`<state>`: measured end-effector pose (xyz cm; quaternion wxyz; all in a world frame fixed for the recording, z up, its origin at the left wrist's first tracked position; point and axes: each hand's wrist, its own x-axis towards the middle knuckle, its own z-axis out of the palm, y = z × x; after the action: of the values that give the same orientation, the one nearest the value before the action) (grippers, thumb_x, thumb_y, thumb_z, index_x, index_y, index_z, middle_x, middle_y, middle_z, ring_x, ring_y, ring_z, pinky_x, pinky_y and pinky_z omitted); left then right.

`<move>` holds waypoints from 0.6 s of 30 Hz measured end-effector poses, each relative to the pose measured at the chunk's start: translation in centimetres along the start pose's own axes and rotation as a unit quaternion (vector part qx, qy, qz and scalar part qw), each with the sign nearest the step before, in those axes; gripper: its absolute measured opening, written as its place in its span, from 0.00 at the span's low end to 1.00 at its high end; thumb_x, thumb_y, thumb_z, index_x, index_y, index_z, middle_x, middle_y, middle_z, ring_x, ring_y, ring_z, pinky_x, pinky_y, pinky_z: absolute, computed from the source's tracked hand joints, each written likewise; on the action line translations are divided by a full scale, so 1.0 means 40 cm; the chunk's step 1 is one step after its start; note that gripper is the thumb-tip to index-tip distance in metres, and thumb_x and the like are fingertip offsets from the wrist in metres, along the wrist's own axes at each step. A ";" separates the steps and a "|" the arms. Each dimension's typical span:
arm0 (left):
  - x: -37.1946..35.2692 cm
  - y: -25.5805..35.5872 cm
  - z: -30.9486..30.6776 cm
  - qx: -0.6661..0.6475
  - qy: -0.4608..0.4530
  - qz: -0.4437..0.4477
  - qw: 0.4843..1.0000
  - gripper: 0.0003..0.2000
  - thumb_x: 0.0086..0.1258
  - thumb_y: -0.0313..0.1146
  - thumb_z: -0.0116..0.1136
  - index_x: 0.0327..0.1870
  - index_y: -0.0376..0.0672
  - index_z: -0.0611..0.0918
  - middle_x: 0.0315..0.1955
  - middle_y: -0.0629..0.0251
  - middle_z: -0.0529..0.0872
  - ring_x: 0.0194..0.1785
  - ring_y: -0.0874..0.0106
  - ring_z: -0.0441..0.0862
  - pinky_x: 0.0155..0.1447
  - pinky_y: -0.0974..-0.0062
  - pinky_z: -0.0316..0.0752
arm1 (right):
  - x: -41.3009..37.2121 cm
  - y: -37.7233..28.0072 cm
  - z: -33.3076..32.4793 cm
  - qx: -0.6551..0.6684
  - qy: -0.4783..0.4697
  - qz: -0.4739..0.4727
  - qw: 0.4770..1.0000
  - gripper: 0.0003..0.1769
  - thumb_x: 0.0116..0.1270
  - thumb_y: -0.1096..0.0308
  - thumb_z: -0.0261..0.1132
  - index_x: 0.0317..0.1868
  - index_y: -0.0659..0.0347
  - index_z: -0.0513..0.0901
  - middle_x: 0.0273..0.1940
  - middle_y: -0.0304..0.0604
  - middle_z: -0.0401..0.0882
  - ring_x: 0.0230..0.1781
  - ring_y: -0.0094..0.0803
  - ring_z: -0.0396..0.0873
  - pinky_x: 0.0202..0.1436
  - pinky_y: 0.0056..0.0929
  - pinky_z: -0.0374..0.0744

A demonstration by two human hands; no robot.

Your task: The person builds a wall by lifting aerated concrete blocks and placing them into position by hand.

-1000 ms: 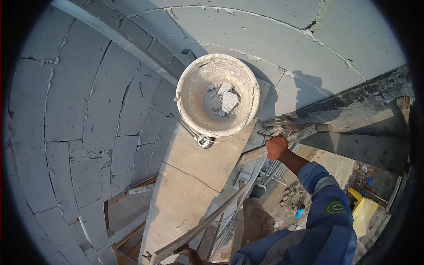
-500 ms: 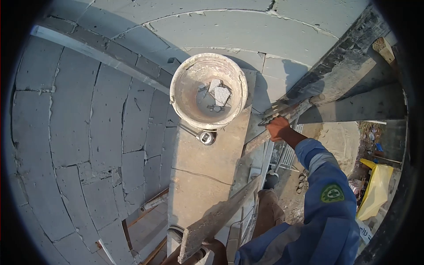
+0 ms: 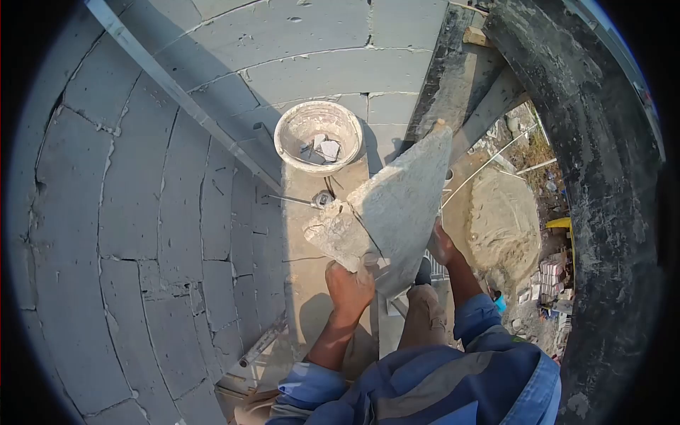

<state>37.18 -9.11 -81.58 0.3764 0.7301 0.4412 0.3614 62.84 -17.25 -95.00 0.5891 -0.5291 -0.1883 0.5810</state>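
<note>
A thin, rough grey slab is held up in front of me. A dark crack runs across it, and beside the crack is a smaller broken piece at its left. My left hand is closed around the lower edge of that smaller piece. At the slab's right edge my right hand grips, its fingertips partly hidden behind the slab. Beyond the slab, a plaster-crusted bucket with several grey chunks inside stands on a plank. A tape measure lies close to the bucket.
Grey block walls rise at the left and ahead. A metal bar leans along the left wall. Large dark boards stand at the right. Far below on the ground are a sand pile and stacked bricks.
My right hand has left the pole at the right and come to the slab's right edge. The slab has been lifted from the bottom of the view up to the middle and turned flat toward me.
</note>
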 end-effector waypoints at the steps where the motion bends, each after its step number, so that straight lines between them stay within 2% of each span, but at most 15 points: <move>1: 0.039 0.008 -0.027 0.026 -0.072 -0.012 0.997 0.22 0.73 0.52 0.59 0.38 0.37 0.85 0.31 0.44 0.86 0.41 0.40 0.83 0.44 0.51 0.75 | -0.074 -0.010 0.019 0.013 0.046 -0.094 0.994 0.38 0.78 0.36 0.48 0.69 0.63 0.73 0.65 0.49 0.76 0.64 0.36 0.75 0.69 0.35 0.71; 2: 0.082 0.025 -0.042 0.001 -0.083 -0.021 0.996 0.23 0.72 0.53 0.59 0.38 0.36 0.85 0.30 0.43 0.85 0.40 0.40 0.83 0.43 0.51 0.75 | -0.110 -0.031 0.034 0.009 0.058 -0.115 0.992 0.38 0.78 0.36 0.48 0.69 0.63 0.73 0.65 0.49 0.76 0.64 0.36 0.75 0.69 0.35 0.71; 3: 0.124 0.047 -0.053 -0.024 -0.096 -0.029 0.995 0.24 0.72 0.54 0.59 0.37 0.36 0.84 0.29 0.42 0.84 0.39 0.39 0.82 0.42 0.51 0.75 | -0.150 -0.052 0.050 -0.050 0.077 -0.227 0.970 0.33 0.80 0.37 0.46 0.56 0.62 0.76 0.52 0.43 0.78 0.53 0.30 0.75 0.59 0.31 0.72; 4: 0.168 0.101 -0.076 -0.069 -0.100 -0.003 0.993 0.25 0.71 0.56 0.61 0.37 0.35 0.84 0.27 0.43 0.84 0.38 0.42 0.83 0.43 0.53 0.75 | -0.189 -0.073 0.059 -0.112 0.097 -0.333 0.931 0.33 0.81 0.38 0.44 0.43 0.62 0.80 0.39 0.37 0.79 0.41 0.25 0.75 0.49 0.27 0.74; 5: 0.201 0.169 -0.106 -0.117 -0.103 0.018 0.988 0.27 0.69 0.58 0.62 0.37 0.35 0.84 0.26 0.45 0.85 0.37 0.44 0.84 0.43 0.55 0.76 | -0.222 -0.125 0.106 -0.198 0.200 -0.351 0.893 0.31 0.81 0.38 0.44 0.35 0.59 0.73 0.33 0.32 0.71 0.36 0.22 0.67 0.42 0.26 0.69; 6: 0.228 0.225 -0.134 -0.150 -0.143 0.014 0.978 0.29 0.67 0.60 0.64 0.40 0.35 0.84 0.29 0.48 0.86 0.38 0.49 0.86 0.44 0.57 0.77 | -0.253 -0.196 0.193 -0.282 0.299 -0.354 0.840 0.32 0.81 0.38 0.45 0.28 0.57 0.67 0.27 0.28 0.62 0.31 0.19 0.60 0.36 0.25 0.64; 7: 0.231 0.259 -0.156 -0.181 -0.178 0.008 0.967 0.31 0.64 0.62 0.66 0.44 0.35 0.84 0.32 0.50 0.87 0.40 0.54 0.87 0.46 0.60 0.77 | -0.264 -0.254 0.281 -0.251 0.344 -0.397 0.813 0.31 0.81 0.38 0.46 0.26 0.54 0.62 0.27 0.28 0.56 0.30 0.21 0.55 0.32 0.28 0.58; 8: 0.210 0.269 -0.166 -0.195 -0.179 0.016 0.964 0.31 0.64 0.62 0.66 0.44 0.35 0.84 0.32 0.50 0.87 0.40 0.54 0.87 0.46 0.60 0.77 | -0.257 -0.295 0.289 -0.232 0.368 -0.408 0.803 0.33 0.80 0.37 0.47 0.26 0.57 0.69 0.26 0.28 0.63 0.30 0.21 0.60 0.34 0.26 0.63; 10: 0.174 0.265 -0.187 -0.202 -0.160 0.142 0.956 0.34 0.59 0.59 0.74 0.53 0.36 0.81 0.43 0.55 0.89 0.47 0.65 0.87 0.50 0.67 0.78 | -0.274 -0.438 0.434 -0.089 0.374 -0.446 0.808 0.38 0.77 0.33 0.49 0.29 0.63 0.80 0.28 0.32 0.74 0.32 0.21 0.68 0.39 0.25 0.69; 11: 0.159 0.258 -0.178 -0.211 -0.158 0.150 0.953 0.34 0.59 0.59 0.74 0.53 0.36 0.81 0.43 0.55 0.89 0.47 0.65 0.87 0.50 0.67 0.78 | -0.286 -0.496 0.439 -0.112 0.357 -0.430 0.822 0.41 0.74 0.30 0.50 0.33 0.67 0.83 0.31 0.36 0.79 0.33 0.23 0.71 0.41 0.25 0.71; 13: 0.132 0.235 -0.122 -0.396 -0.182 0.108 0.894 0.36 0.57 0.51 0.79 0.60 0.37 0.78 0.51 0.55 0.86 0.52 0.69 0.85 0.52 0.70 0.78 | -0.309 -0.614 0.458 -0.147 0.331 -0.417 0.834 0.47 0.70 0.25 0.51 0.36 0.71 0.85 0.33 0.40 0.83 0.35 0.24 0.74 0.43 0.28 0.74; 14: 0.142 0.223 -0.106 -0.366 -0.223 0.089 0.899 0.30 0.58 0.43 0.79 0.57 0.35 0.80 0.48 0.55 0.88 0.50 0.70 0.86 0.53 0.71 0.78 | -0.321 -0.673 0.485 -0.158 0.321 -0.420 0.834 0.50 0.68 0.23 0.51 0.36 0.72 0.85 0.33 0.41 0.83 0.35 0.25 0.75 0.43 0.29 0.74; 16: 0.160 0.276 -0.127 -0.396 -0.202 0.094 0.891 0.27 0.60 0.41 0.77 0.55 0.34 0.82 0.46 0.56 0.89 0.49 0.69 0.86 0.53 0.71 0.78 | -0.378 -0.782 0.555 -0.291 0.341 -0.413 0.793 0.54 0.66 0.19 0.47 0.38 0.73 0.85 0.35 0.44 0.83 0.36 0.29 0.75 0.44 0.34 0.75; 18: 0.179 0.321 -0.137 -0.433 -0.154 0.104 0.882 0.17 0.64 0.35 0.74 0.47 0.31 0.85 0.42 0.58 0.90 0.45 0.69 0.87 0.53 0.71 0.78 | -0.476 -0.926 0.509 -0.481 0.291 -0.265 0.784 0.58 0.64 0.16 0.43 0.47 0.73 0.86 0.43 0.53 0.85 0.45 0.38 0.80 0.52 0.40 0.78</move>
<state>39.74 -5.49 -66.52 0.6786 0.5823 0.0988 0.4366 58.95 -17.15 -48.82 0.4161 -0.8167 -0.3960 0.0548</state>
